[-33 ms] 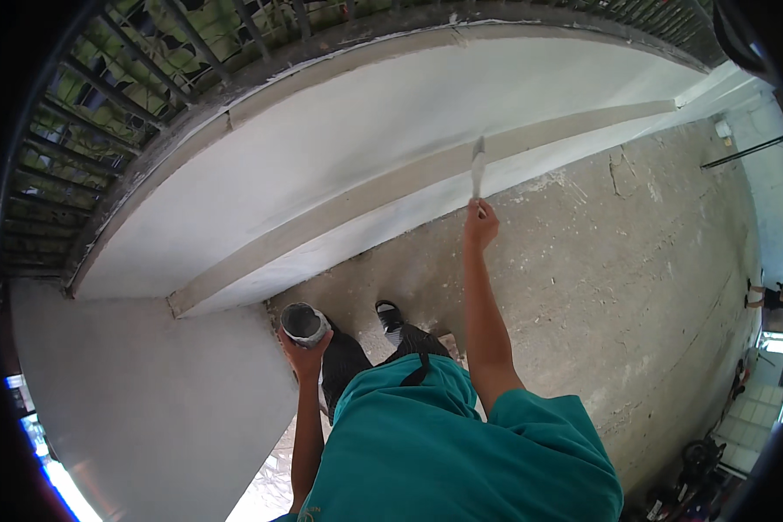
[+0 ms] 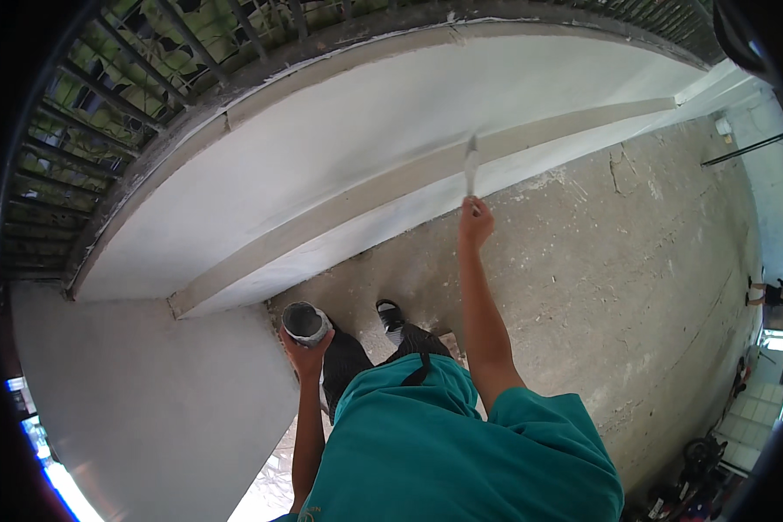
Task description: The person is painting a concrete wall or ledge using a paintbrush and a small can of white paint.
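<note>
A paintbrush (image 2: 471,170) with a pale handle stretches out from my right hand (image 2: 476,224), whose fingers are closed round the handle's near end. Its darker tip is slightly blurred and overlaps the beige ledge (image 2: 365,196) of the white wall (image 2: 339,130); whether it touches there I cannot tell. Lower down on the left, my left hand (image 2: 305,358) grips a round paint pot (image 2: 305,324) from below and the side. The pot's mouth faces up, its inside looks grey, and pale smears coat its outer wall.
Dark metal railings (image 2: 117,91) top the wall. A smooth grey surface (image 2: 148,383) lies at my left. Rough concrete floor (image 2: 600,261) with pale spatters spreads right, beneath my sandalled foot (image 2: 390,311). A motorbike (image 2: 700,457) and another person (image 2: 767,294) are at the far right.
My right hand and the paintbrush have shifted slightly left along the ledge. My left hand and the paint pot have stayed almost in place.
</note>
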A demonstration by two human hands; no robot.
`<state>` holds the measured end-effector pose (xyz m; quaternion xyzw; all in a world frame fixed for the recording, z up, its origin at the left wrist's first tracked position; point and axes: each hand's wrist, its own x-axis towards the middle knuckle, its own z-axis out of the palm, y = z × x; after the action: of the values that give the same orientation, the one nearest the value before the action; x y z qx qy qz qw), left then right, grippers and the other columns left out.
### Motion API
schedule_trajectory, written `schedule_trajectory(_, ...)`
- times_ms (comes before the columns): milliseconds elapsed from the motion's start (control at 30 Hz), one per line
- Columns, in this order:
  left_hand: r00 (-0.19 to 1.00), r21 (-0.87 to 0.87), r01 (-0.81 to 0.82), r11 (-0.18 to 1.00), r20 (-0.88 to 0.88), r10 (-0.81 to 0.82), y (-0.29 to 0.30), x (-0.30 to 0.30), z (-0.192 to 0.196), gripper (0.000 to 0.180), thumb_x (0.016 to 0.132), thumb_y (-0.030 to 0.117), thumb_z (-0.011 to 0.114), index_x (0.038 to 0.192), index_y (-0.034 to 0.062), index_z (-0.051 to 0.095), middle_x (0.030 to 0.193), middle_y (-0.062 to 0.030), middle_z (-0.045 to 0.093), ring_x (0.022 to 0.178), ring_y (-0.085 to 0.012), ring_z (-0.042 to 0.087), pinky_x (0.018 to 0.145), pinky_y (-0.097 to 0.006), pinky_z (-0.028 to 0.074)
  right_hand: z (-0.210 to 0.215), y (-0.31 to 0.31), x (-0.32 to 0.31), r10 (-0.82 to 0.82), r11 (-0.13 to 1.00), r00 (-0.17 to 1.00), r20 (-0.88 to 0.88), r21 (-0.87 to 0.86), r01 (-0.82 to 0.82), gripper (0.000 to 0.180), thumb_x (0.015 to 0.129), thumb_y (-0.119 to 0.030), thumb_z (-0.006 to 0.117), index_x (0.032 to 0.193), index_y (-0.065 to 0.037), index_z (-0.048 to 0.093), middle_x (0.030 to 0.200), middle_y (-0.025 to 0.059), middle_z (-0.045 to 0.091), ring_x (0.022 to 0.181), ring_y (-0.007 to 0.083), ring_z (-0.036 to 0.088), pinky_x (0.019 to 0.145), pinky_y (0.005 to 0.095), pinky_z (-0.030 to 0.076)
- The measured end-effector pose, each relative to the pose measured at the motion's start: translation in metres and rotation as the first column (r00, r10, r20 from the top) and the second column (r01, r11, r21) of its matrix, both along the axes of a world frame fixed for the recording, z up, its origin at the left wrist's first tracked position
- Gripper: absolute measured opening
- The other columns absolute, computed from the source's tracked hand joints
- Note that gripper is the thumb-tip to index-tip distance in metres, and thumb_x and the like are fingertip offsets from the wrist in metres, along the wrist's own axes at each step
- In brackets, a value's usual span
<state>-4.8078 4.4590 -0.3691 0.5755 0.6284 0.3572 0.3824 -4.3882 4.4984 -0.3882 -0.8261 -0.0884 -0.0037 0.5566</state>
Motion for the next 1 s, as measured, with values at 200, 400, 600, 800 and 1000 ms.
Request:
schedule_trajectory(200, 1.0, 0.011, 0.011, 1.0, 0.005, -0.011, 0.003, 0.009, 0.003, 0.091, 0.052, 0.024, 0.092, 0.126, 0.0041, 0.043, 0.115, -0.0127, 0.055, 0.107, -0.0276, 0.055, 0.093, -0.039, 0.044, -0.006, -0.019, -0.086, 0.412, 0.896, 0.903, -0.126, -0.127, -0.426, 0.036, 0.082, -0.031, 0.07, 0.098, 0.001, 0.069, 0.058, 0.0125, 0.058, 0.05, 0.0165, 0.051, 0.05, 0.0354, 0.041)
schedule_trajectory(400, 0.999, 0.013, -0.009, 1.0, -0.033, 0.01, 0.007, -0.005, -0.006, 0.088, 0.055, 0.011, 0.09, 0.127, 0.0041, 0.041, 0.119, -0.0106, 0.052, 0.109, -0.0235, 0.053, 0.093, -0.037, 0.044, -0.001, -0.037, -0.069, 0.631, 0.764, 0.743, -0.222, 0.015, -0.645, 0.034, 0.078, -0.029, 0.075, 0.097, -0.001, 0.071, 0.073, 0.0117, 0.069, 0.068, 0.0104, 0.064, 0.062, 0.0277, 0.049)
schedule_trajectory(600, 0.999, 0.04, -0.018, 0.999, -0.046, 0.019, 0.01, 0.0, -0.002, 0.088, 0.055, 0.009, 0.089, 0.128, 0.0042, 0.041, 0.118, -0.0104, 0.053, 0.109, -0.023, 0.053, 0.092, -0.036, 0.045, 0.004, -0.021, 0.036, 0.459, 0.852, 0.886, -0.062, -0.253, -0.459, 0.03, 0.08, -0.027, 0.073, 0.095, -0.001, 0.071, 0.075, 0.0136, 0.07, 0.068, 0.0134, 0.067, 0.061, 0.0287, 0.05)
schedule_trajectory(800, 0.997, 0.004, -0.076, 0.997, -0.011, 0.076, 0.005, -0.007, -0.006, 0.101, 0.051, 0.027, 0.093, 0.132, 0.0006, 0.039, 0.12, -0.0147, 0.053, 0.111, -0.0293, 0.053, 0.095, -0.04, 0.043, -0.004, -0.042, 0.051, 0.143, 0.982, 0.989, -0.044, -0.123, -0.147, 0.031, 0.082, -0.028, 0.072, 0.101, -0.003, 0.07, 0.074, 0.0136, 0.07, 0.066, 0.0181, 0.068, 0.06, 0.0323, 0.05)
schedule_trajectory(1000, 1.0, 0.017, -0.026, 1.0, -0.011, 0.026, 0.004, -0.001, -0.007, 0.103, 0.05, 0.027, 0.093, 0.133, 0.001, 0.038, 0.121, -0.0155, 0.054, 0.112, -0.0301, 0.053, 0.095, -0.04, 0.043, -0.006, -0.005, 0.006, 0.158, 0.978, 0.987, 0.01, -0.142, -0.155, 0.029, 0.085, -0.024, 0.066, 0.102, 0.0, 0.068, 0.079, 0.0177, 0.068, 0.07, 0.0259, 0.066, 0.062, 0.0371, 0.049)
